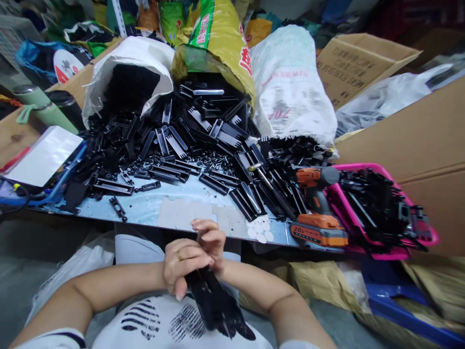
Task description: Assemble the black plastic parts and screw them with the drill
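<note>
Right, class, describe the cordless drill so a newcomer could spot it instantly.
Find the blue tabletop strewn with black parts. At its right end is a pink basket; the cordless drill is immediately left of it. Its orange colouring and battery marked 20V set it apart from the black parts.

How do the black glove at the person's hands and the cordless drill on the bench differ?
Colour: the black glove is black all over, while the cordless drill is orange with grey parts.
Pose: the glove hangs limp, whereas the drill stands upright on its battery.
Place: the glove is below the left hand, over the lap; the drill rests untouched on the bench.
</note>
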### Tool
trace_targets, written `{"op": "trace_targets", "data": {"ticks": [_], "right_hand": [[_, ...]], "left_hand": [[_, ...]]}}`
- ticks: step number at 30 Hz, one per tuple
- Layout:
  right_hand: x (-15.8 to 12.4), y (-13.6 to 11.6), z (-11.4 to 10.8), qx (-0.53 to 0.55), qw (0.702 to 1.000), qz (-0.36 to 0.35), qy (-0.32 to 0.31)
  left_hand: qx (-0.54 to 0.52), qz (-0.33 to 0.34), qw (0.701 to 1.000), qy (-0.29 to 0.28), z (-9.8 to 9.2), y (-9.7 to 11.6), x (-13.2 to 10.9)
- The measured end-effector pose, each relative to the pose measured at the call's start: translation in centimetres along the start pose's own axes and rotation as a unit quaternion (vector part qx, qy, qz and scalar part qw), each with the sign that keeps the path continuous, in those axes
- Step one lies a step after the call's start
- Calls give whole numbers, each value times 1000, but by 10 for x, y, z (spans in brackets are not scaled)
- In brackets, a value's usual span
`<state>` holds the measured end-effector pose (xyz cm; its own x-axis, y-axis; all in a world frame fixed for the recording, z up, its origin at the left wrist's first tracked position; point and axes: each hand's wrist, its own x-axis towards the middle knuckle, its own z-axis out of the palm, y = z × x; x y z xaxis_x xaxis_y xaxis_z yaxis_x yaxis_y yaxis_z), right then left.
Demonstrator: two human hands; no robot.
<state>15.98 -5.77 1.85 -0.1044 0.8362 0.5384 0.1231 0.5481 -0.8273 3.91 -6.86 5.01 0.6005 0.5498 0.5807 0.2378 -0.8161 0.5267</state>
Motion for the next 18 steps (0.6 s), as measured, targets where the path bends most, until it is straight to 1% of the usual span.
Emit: {"op": "trace_targets", "data": {"ticks": [1,2,3,4,5,7,8,9,10,11,13,15,16,18], "right_hand": [[9,11,-1,-17,1000,16,15],[22,23,-7,-41,999,19,7],[37,36,-17,-85,996,17,-27],[53,50,-30,-162,984,24,-64],[68,63,-45,-256,962,38,-92],[95,87,-75,-418,892,84,-147],[105,95,-87,-470,859,94,-181],[114,101,-97,-502,833,97,-211],[122,104,-102,-520,817,93,-231],[128,105,-105,-532,808,89,-237],[138,103,-103,-556,799,92,-212],[144,102,-97,-585,781,111,-185],[145,102,-95,-597,771,119,-186],[145,107,-93,-607,756,131,-207]], "left_hand": [[40,19,999,21,5,-11,-3],[79,37,995,49,9,-24,-6],[128,45,989,54,11,-39,-7],[184,34,982,33,12,-53,-8],[228,16,973,-7,13,-68,-7],[279,-3,956,-94,13,-94,-2],[291,-9,948,-130,14,-106,3],[298,-14,942,-156,14,-117,10],[303,-25,937,-171,15,-126,19],[309,-44,934,-176,16,-134,29],[322,-90,928,-165,16,-147,50],[334,-133,924,-130,11,-154,64],[338,-159,921,-107,5,-156,65],[353,-227,906,-58,-13,-157,55]]}}
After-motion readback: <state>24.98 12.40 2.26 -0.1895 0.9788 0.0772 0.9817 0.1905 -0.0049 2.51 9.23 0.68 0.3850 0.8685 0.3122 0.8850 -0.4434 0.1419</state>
